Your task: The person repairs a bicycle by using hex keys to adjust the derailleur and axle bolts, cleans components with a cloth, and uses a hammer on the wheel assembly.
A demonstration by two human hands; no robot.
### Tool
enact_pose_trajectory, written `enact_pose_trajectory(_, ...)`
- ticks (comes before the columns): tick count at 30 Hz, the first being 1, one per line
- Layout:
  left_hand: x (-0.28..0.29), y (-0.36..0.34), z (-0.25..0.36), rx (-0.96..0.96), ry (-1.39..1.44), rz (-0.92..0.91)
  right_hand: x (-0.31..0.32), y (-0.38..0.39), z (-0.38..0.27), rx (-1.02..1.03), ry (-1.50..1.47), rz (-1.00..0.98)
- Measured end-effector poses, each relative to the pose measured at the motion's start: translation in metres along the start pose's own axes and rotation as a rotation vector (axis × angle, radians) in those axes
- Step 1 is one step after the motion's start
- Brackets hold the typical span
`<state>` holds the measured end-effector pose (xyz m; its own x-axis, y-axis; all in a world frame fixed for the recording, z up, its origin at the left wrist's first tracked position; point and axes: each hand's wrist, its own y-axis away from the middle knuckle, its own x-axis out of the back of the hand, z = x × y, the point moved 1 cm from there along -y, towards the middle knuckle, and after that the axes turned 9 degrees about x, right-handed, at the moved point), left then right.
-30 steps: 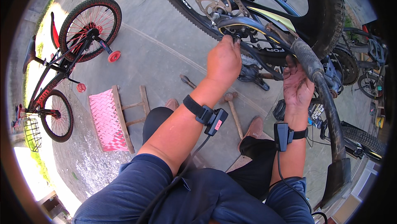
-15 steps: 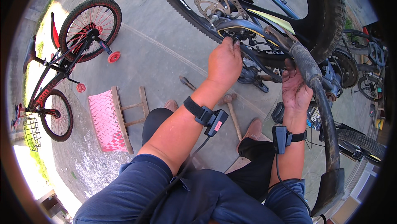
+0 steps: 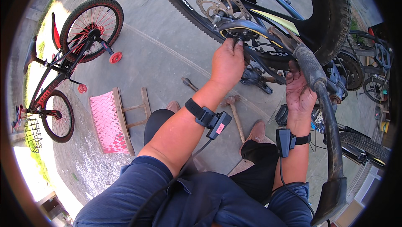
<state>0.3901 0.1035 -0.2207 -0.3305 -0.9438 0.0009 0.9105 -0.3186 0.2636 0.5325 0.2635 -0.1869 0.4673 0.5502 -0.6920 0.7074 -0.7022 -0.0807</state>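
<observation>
My left hand (image 3: 228, 61) pinches a small dark fitting (image 3: 239, 38) at the hub of an upended bicycle's wheel (image 3: 324, 34), below the silver disc rotor (image 3: 213, 5). Curved frame tubes run just over my fingertips. My right hand (image 3: 299, 90) is palm up and grimy, its fingers curled beneath the bike beside a worn black padded tube (image 3: 312, 65) that slants down to the lower right. What those fingertips grip is hidden. A chainring (image 3: 354, 70) sits right of my right hand, and a pedal (image 3: 284, 116) lies left of that wrist.
A black-red bicycle (image 3: 54, 84) with a training wheel stands left. A pink woven stool (image 3: 104, 122) is on the concrete floor (image 3: 167, 59). A wooden-handled hammer (image 3: 237, 122) lies by my right foot (image 3: 257, 130), another tool (image 3: 188, 83) beside my left wrist. More bicycles (image 3: 374, 86) stand at right.
Both hands hold nearly the same spots, the left a few pixels lower than a second ago. The lower end of the padded tube has shifted slightly left.
</observation>
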Motion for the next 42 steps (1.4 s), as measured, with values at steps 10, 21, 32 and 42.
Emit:
enact_pose_trajectory(10,0.003,0.006,0.013,0.169,0.164,-0.106,-0.006,0.001,0.002,0.003,0.014,-0.019)
enact_pose_trajectory(21,0.003,0.002,0.006,0.035,0.085,-0.028,-0.028,0.001,0.074,-0.112,1.111,-0.378)
enact_pose_trajectory(32,0.000,0.004,0.008,0.079,0.149,-0.034,-0.060,-0.021,0.056,-0.169,1.369,-0.444)
enact_pose_trajectory(42,0.001,0.003,0.006,0.130,0.250,-0.068,-0.080,-0.019,0.054,-0.012,1.517,-0.452)
